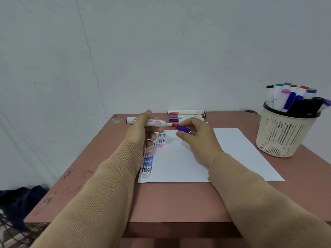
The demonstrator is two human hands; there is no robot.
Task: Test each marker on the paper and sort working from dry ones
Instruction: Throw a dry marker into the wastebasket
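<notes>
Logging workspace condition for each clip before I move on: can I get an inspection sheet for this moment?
Surface: pink table, scribbled on near its left edge.
Job's things: white paper with a column of "test" marks; uncapped marker; purple cap; row of markers lying behind the paper; cream basket holding standing markers.
Clutter: nothing seen.
Hands: left hand holds the marker; right hand pinches the cap.
Cables: thin dark cords on the floor, lower left.
Surroundings: plain wall; dark cloth on the floor at left.
</notes>
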